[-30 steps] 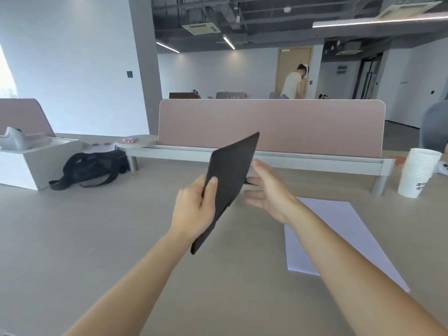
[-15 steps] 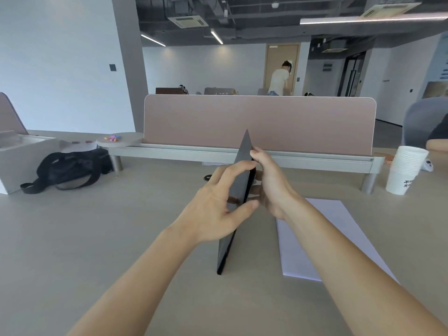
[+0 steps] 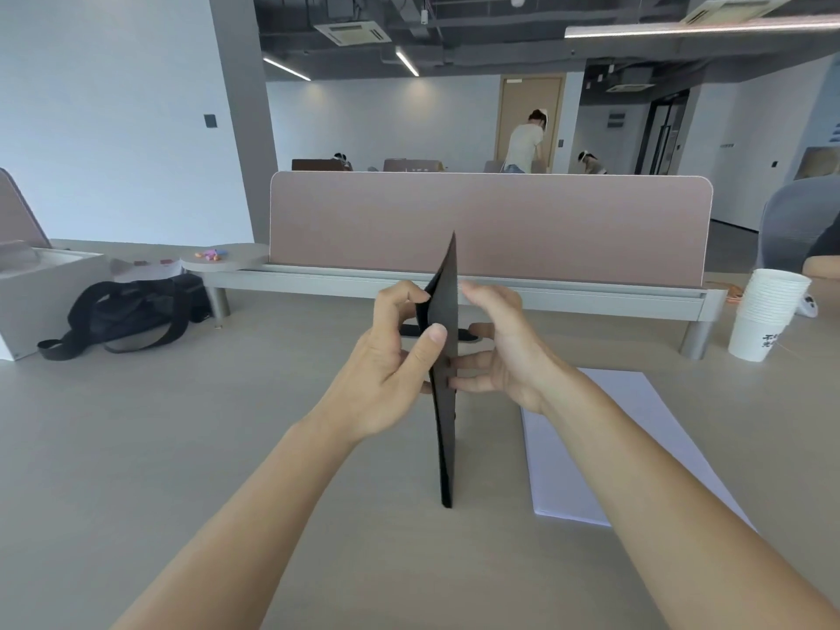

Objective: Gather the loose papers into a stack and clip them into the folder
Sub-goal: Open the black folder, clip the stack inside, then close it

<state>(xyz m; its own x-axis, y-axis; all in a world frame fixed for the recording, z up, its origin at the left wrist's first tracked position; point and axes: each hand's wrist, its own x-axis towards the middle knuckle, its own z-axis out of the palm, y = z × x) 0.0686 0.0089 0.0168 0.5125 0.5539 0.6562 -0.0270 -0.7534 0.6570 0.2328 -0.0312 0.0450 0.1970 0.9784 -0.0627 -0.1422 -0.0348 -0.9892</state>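
Note:
A black folder (image 3: 445,429) stands on edge on the desk, seen edge-on, its covers just parting at the top. My left hand (image 3: 391,356) grips its left cover, thumb laid on the near edge and fingers curled over the top. My right hand (image 3: 495,352) holds the right cover, its fingertips touching the folder's side. A white stack of papers (image 3: 604,447) lies flat on the desk to the right, partly under my right forearm.
A stack of white paper cups (image 3: 768,320) stands at the right. A black bag (image 3: 132,316) lies at the left by a grey box (image 3: 41,288). A pink divider screen (image 3: 491,225) closes the desk's far side. A person's arm shows at the far right.
The folder swung from tilted and flat-faced to upright and edge-on, resting on the desk. Both hands shifted onto its two covers and the top has started to part.

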